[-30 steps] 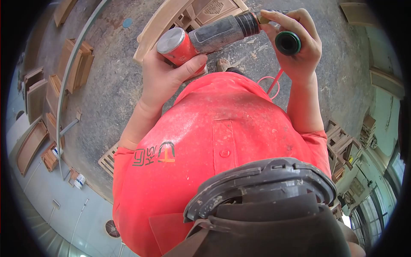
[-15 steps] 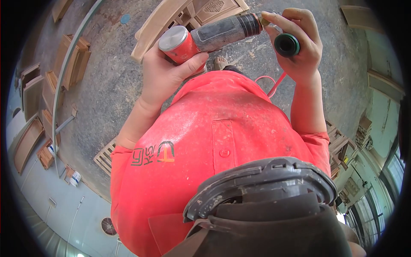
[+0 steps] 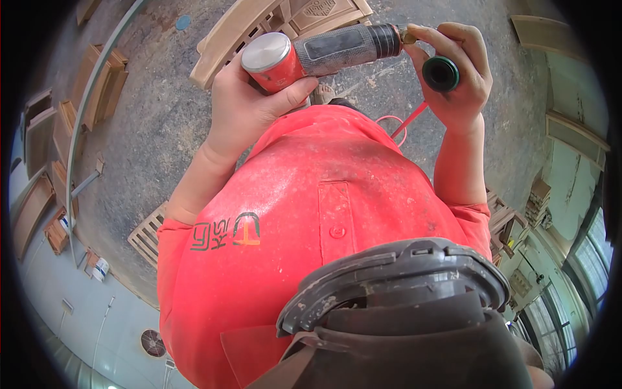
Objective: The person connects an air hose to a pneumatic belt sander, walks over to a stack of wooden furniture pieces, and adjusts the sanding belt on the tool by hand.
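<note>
My left hand (image 3: 243, 107) is wrapped round the red head of what looks like an air sander (image 3: 346, 48). The tool has a silver cap and a grey textured handle that points right. My right hand (image 3: 457, 78) is closed at the handle's end, its thumb and forefinger pinching a small brass fitting (image 3: 408, 35). A dark round piece with a green rim (image 3: 440, 73) sits in the same hand against the palm. Below that hand hangs a red hose (image 3: 409, 121). What the hose joins to is hidden.
A carved wooden furniture panel (image 3: 259, 29) lies ahead, behind the tool. Wooden parts (image 3: 103, 84) stand at the left, and a slatted wooden piece (image 3: 148, 233) is lower left. A pale hose (image 3: 97, 84) runs down the left side. More wooden boards (image 3: 576, 136) line the right.
The view has shifted slightly, so the surroundings slide left and down at the sides. Both hands keep their hold, and the tool stays nearly level between them.
</note>
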`<state>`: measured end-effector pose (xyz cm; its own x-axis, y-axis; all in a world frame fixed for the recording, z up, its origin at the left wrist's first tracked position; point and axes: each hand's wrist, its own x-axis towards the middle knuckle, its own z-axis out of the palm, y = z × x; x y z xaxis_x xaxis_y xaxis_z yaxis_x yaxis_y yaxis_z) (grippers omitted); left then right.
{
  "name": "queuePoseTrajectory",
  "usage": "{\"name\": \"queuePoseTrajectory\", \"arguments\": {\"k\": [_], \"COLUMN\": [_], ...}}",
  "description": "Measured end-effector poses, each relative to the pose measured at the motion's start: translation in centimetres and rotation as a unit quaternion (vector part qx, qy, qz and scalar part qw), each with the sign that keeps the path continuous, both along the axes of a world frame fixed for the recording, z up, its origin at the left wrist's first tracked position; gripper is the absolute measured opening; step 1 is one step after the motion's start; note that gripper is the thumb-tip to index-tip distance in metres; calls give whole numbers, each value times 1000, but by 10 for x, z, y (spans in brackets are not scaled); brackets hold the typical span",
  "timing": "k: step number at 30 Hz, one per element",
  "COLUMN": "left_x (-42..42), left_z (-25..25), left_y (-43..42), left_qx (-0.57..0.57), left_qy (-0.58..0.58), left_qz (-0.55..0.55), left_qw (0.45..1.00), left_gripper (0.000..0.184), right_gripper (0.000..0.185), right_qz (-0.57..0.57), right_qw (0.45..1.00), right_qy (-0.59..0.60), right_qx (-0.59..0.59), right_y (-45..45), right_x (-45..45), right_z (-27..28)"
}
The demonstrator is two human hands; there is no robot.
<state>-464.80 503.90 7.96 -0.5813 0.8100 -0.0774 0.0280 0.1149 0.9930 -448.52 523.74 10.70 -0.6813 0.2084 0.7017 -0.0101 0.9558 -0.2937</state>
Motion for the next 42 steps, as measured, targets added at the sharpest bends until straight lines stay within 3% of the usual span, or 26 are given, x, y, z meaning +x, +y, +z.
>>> {"name": "queuePoseTrajectory", "arguments": {"k": [4,14,19,42], "left_x": [0,4,4,4], "left_z": [-4,4,-1,-8], "left_y": [-2,-3,-4,0], "left_qx": [16,-3,2,-3], "left_qy": [11,8,48,62], "left_qz": [-4,-2,-5,-13], "left_qw": [1000,1000,999,998], "left_gripper": [48,48,46,47], "right_gripper": [31,30,31,32], "right_qz": [-18,-10,-2,10], "right_qw": [999,1000,999,999], "right_qy": [-41,16,-31,-38], "right_qx": [-23,4,-7,-3], "right_y": [-6,-6,-3,4], "right_x": [5,5,12,12], "right_z": [5,-7,1,-6]}}
